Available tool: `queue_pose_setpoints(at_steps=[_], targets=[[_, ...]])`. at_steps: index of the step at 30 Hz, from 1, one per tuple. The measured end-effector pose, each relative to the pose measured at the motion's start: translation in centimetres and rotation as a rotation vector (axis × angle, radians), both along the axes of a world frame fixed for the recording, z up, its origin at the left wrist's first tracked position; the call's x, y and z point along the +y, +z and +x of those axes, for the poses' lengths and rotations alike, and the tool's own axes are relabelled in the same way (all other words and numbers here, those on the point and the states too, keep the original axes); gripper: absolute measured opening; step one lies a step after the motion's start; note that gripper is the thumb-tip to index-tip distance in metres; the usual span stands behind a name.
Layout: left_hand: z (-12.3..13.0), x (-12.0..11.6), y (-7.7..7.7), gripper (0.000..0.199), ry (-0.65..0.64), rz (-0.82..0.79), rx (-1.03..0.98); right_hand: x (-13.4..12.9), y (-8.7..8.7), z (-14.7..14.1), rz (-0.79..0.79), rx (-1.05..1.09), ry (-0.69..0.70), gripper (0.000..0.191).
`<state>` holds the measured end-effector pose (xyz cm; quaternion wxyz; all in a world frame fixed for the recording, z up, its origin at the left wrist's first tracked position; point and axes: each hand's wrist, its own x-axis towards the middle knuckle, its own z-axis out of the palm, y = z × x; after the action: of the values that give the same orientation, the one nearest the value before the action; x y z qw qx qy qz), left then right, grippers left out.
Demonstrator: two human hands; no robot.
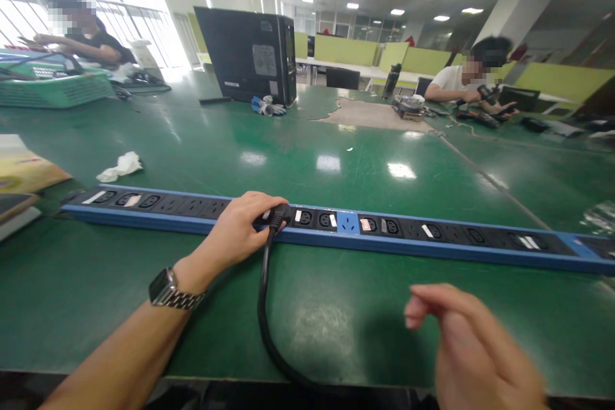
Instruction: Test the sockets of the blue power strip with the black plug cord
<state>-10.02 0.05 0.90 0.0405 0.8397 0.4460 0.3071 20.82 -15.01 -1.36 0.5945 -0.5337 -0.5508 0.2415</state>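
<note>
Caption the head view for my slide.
Left hand grips a black plug at a blue power strip on a green table; right hand apart.

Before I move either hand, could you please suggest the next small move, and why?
I would probably bring the right hand over to steady the power strip near the plug, since the left hand grips it at the strip while the right looks empty.

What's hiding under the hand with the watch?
Under the left hand is part of a long blue power strip. Its fingers hold a black plug there. Whatever sockets the hand covers can't be seen.
</note>
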Motion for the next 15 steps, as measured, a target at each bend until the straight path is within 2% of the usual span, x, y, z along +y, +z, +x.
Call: queue_pose_setpoints(at_steps=[4,7,9,15], targets=[[-0.1,-0.3,-0.6,0.028,0.063,0.001,-0.195,3.1,-1.2,-2.0,-0.240,-0.254,0.079,0.031],[0.4,-0.4,-0.4,0.033,0.179,0.088,-0.518,3.6,-1.9,-2.3,-0.290,-0.283,0.103,0.038],[1.7,-0.4,0.1,0.037,0.220,0.158,-0.624,3.5,-2.1,-2.2,-0.304,-0.271,0.100,0.041],[8.8,0.0,0.9,0.027,-0.059,0.005,-0.307,3.4,-2.4,-2.0,-0.315,-0.199,0.087,0.039]])
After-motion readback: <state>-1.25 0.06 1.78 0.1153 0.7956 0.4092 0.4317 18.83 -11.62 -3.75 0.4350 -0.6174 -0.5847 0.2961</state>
